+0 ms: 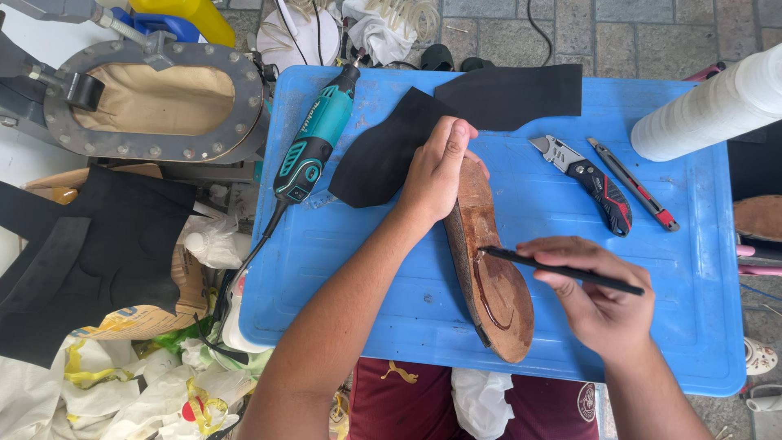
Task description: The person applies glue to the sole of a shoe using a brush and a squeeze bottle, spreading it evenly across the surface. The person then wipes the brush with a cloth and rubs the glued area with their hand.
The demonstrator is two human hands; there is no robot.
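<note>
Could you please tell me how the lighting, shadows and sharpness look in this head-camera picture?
Head view: soft, even daylight; faint shadows under the left hand and right hand; mild sheen on the blue plastic table top; brown leather shoe sole sharp; white roll slightly overexposed at the edge.

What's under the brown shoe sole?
The brown shoe sole lies on the blue plastic table. Its toe end is covered by the left hand, beside a black rubber sheet. The sole's underside is hidden.
</note>
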